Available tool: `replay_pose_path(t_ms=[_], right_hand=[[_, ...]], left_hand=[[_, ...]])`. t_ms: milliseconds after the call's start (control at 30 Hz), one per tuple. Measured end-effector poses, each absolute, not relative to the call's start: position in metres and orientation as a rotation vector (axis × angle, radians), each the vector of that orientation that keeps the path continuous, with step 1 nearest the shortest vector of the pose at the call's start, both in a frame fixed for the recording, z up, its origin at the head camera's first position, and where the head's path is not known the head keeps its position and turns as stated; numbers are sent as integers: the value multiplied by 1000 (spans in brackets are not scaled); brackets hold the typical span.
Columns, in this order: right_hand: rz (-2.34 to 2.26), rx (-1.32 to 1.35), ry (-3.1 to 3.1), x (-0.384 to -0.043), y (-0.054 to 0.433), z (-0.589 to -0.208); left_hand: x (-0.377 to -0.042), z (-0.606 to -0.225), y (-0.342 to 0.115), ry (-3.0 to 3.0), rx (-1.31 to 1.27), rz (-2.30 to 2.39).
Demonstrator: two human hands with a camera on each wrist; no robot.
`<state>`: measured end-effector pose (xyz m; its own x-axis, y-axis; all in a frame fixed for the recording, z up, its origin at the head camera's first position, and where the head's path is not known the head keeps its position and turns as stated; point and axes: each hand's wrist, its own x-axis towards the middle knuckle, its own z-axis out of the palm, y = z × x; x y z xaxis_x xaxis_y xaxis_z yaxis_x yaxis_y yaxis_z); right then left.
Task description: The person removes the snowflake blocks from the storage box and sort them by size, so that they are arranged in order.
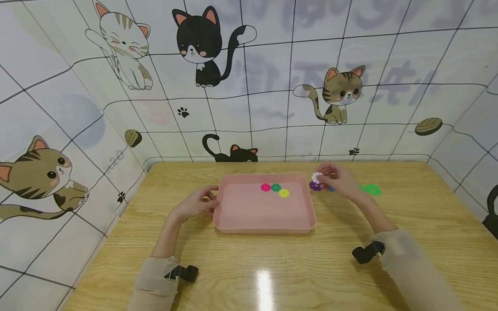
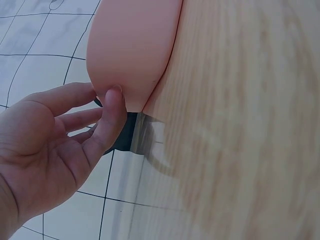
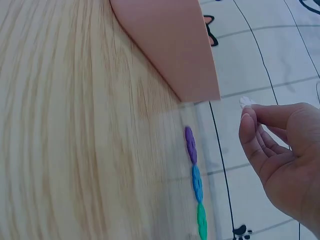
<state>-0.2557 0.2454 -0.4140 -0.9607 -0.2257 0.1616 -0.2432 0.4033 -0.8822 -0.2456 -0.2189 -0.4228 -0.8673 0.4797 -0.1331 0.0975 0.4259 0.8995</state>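
Observation:
A pink tray (image 1: 264, 211) stands on the wooden table, with pink (image 1: 265, 187), teal (image 1: 276, 187) and yellow (image 1: 284, 193) notched discs inside it. My left hand (image 1: 196, 202) holds the tray by its left side, the thumb against the outer wall in the left wrist view. Just right of the tray, my right hand (image 1: 339, 179) pinches a white notched disc (image 1: 316, 176) between thumb and fingertips, raised off the table. Below it lie a purple disc (image 3: 190, 145), a blue disc (image 3: 197, 184) and a green disc (image 3: 201, 220), in a row in the right wrist view.
A light green disc (image 1: 373, 189) lies to the right on the table (image 1: 233, 268), partly beyond my right hand. Behind the table's far edge rises a white tiled-pattern wall (image 1: 268, 108) with cartoon cats. A dark wrist camera (image 1: 186, 273) sits on each sleeve.

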Motion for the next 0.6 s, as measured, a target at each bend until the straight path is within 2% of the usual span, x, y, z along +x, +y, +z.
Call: replay_pose_path(t_ms=[300, 600], right_hand=[[1538, 356, -2648, -246, 308, -419], [1315, 129, -2759, -234, 374, -433]], left_hand=[[-247, -423, -220, 2291, 493, 1445], [-247, -424, -219, 2290, 486, 1445]])
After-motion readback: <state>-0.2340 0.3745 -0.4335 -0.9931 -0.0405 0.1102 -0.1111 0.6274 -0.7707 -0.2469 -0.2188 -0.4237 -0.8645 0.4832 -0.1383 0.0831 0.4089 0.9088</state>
